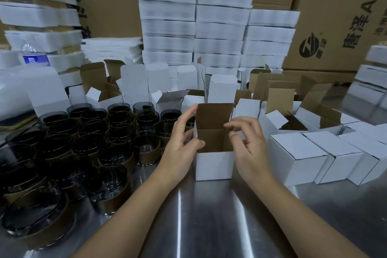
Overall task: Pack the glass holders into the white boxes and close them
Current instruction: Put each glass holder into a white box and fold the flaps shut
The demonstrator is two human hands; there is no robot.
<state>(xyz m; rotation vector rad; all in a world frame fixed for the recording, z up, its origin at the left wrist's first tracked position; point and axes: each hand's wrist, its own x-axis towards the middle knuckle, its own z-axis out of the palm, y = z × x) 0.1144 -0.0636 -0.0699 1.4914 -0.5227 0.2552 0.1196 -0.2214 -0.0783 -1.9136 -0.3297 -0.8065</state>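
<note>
Bench surface: brushed-steel table, reflective, crowded on both sides.

Centre, near edge: small white cardboard box, upright, top open, brown inside. Its lid flap stands vertical at the back. Nothing visible inside the box.

Left hand: at the box's left side. Thumb lies against the near-left corner of the rim, fingers fairly straight and reaching up beside the lid flap's left edge. A loose, released hand that touches the box without clasping it.

Right hand: at the box's right rim, fingers loosely curled over the opening. Thumb and forefinger apart, nothing between them. Whether the lower fingers touch the right wall cannot be told.

Left of the box: smoked dark glass holders with brown bands, many, standing upright and packed close together on the table. None is in either hand.

Right of the box: closed white boxes, set touching in a row.

Behind: open white boxes with flaps up, in a loose jumble. Further back, tall stacks of flat white cartons against large brown cardboard cartons with black print.
</note>
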